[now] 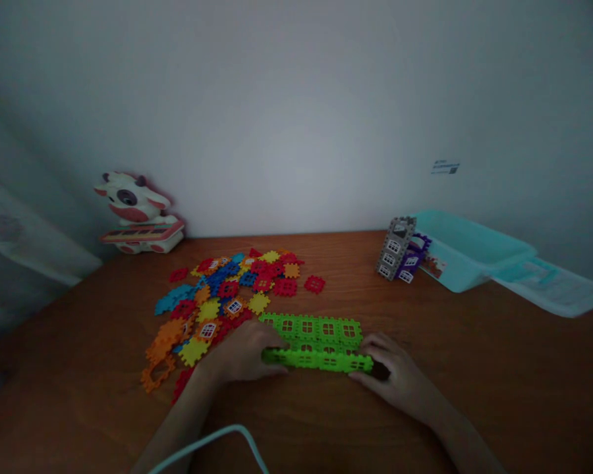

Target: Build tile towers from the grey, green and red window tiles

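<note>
Green strip (321, 360): interlocking plastic window tiles, against the near edge of a flat green panel (321, 327) on the wooden table (499, 368).
Left hand (244, 359): fingers closed on the strip's left end.
Right hand (395, 375): pinching its right end.
Handling: probably light and stiff, apt to part at the joints; best gripped at both ends.
Beyond: loose coloured tiles (217, 293), a grey-and-purple tile tower (398, 253).
</note>
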`<state>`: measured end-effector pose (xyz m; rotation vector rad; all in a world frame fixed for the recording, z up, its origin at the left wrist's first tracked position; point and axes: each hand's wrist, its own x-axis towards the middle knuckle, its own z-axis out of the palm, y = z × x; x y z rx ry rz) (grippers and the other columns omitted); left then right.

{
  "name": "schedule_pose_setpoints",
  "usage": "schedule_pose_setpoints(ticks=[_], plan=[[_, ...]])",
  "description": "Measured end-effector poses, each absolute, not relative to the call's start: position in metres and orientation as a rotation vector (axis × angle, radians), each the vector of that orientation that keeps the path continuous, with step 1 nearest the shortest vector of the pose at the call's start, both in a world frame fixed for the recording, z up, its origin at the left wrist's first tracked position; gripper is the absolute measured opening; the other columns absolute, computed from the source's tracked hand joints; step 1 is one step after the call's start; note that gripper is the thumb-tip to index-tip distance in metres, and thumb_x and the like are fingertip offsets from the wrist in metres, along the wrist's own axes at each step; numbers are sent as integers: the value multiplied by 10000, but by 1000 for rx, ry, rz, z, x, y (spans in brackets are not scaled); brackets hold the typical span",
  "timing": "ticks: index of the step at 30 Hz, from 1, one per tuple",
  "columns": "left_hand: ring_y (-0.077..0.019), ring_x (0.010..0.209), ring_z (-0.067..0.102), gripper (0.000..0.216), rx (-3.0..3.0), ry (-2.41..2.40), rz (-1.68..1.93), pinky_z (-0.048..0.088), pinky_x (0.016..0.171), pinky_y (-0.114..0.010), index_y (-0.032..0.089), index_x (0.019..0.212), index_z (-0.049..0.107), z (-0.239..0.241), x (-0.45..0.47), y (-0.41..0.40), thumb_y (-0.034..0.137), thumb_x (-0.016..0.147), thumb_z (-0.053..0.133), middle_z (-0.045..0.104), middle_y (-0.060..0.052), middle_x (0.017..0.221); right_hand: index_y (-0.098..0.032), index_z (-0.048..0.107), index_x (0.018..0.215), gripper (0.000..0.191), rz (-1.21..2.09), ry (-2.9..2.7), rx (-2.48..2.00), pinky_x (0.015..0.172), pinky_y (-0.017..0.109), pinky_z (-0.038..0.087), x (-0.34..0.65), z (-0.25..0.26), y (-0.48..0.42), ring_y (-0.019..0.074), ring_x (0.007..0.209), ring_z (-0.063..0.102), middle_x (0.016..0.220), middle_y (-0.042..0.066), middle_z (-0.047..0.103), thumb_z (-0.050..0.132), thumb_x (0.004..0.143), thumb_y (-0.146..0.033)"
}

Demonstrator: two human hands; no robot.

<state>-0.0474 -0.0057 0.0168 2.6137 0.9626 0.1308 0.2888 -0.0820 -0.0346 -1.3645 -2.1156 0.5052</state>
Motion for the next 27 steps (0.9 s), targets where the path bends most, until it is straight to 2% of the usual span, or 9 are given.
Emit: schedule_pose_setpoints(ticks=[4,8,11,15,17,19,21,24,27], plan=[[-237,915,702,241,2683,957,106,512,825,-342,244,1070,749,8,-50,-4,415,917,675,753,-47,952,-234,705,846,261,506,-2126,-1325,850,395,548,290,-35,-81,249,941,652,976,74,677,668,914,-483],[-229,849,698,211,2719,963,74,509,766,-322,214,928,750,10,-44,-8,395,940,642,738,-53,877,-231,712,808,305,506,-2116,-1338,842,393,544,290,-34,-80,243,919,656,952,71,682,665,908,-515],[-238,864,704,216,2708,977,104,516,781,-330,213,954,759,16,-42,-9,408,912,677,749,-62,903,-222,709,826,324,512,-2059,-1360,854,407,540,289,-33,-80,250,917,665,962,75,698,706,864,-544],[-218,897,713,408,2450,966,375,529,822,-309,232,1072,755,21,-54,0,573,854,701,773,-40,992,-225,711,913,461,699,-1858,-1366,778,380,566,293,-29,-80,241,863,684,965,73,720,734,773,-665],[-187,845,710,414,2246,1048,614,532,769,-277,215,1014,759,18,-65,10,564,962,544,775,-31,943,-223,716,949,517,748,-1643,-1404,784,390,580,297,-27,-77,252,881,702,980,95,741,631,825,-718],[-192,868,701,420,2141,1168,839,529,768,-283,201,1019,749,9,-78,22,538,989,501,772,-42,970,-220,724,1005,543,711,-1457,-1487,836,430,584,301,-26,-72,276,929,720,1032,119,763,562,867,-720],[-196,866,694,399,2168,1201,884,525,761,-290,191,1020,748,-4,-88,31,533,967,549,768,-61,997,-225,734,1050,533,640,-1416,-1570,890,468,573,304,-25,-64,304,987,725,1099,123,769,593,853,-700],[-200,900,671,400,2379,1088,818,518,846,-323,179,1016,765,-22,-95,39,528,958,580,747,-91,1000,-248,760,1014,461,554,-1590,-1632,906,485,563,305,-21,-49,323,1007,727,1088,100,785,627,843,-655],[-198,957,643,401,2485,1056,794,506,898,-335,204,1054,780,-32,-95,41,532,971,565,709,-93,1021,-261,770,974,402,558,-1813,-1641,799,429,570,304,-16,-37,285,875,739,993,77,802,582,895,-608]])
